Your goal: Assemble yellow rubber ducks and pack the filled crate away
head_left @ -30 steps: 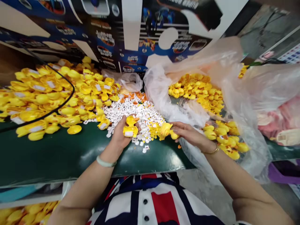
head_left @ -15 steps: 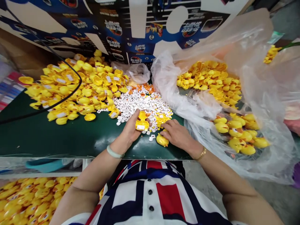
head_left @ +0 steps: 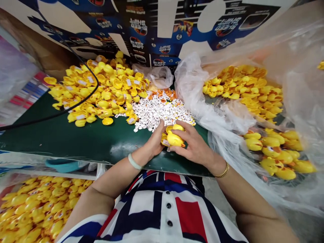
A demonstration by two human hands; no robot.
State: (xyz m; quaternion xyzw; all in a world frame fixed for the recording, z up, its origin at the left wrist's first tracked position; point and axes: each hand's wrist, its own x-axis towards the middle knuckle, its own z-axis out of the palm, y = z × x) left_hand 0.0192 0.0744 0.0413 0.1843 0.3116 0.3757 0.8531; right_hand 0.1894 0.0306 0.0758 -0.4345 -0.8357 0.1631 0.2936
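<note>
My left hand [head_left: 156,140] is closed around a yellow half-shell of a toy duck [head_left: 165,141], its hollow side showing a white label. In my right hand [head_left: 192,143] is the other yellow duck half [head_left: 175,137], outer side up, with an orange beak near my fingers. The two halves are side by side and touch or nearly touch; my fingers hide the join. Just beyond them spreads a heap of small white eye pieces [head_left: 162,109], with orange pieces [head_left: 165,94] at its far edge.
A pile of yellow duck shells [head_left: 101,87] covers the back left, with a black cable [head_left: 97,82] across it. At right, a clear plastic bag [head_left: 194,91] surrounds more ducks [head_left: 248,87]. Printed cardboard [head_left: 164,20] stands behind. Lower left, a container holds many ducks [head_left: 43,209].
My right hand has picked the duck half off the table and brought it against the half in my left hand. The camera view has shifted a little.
</note>
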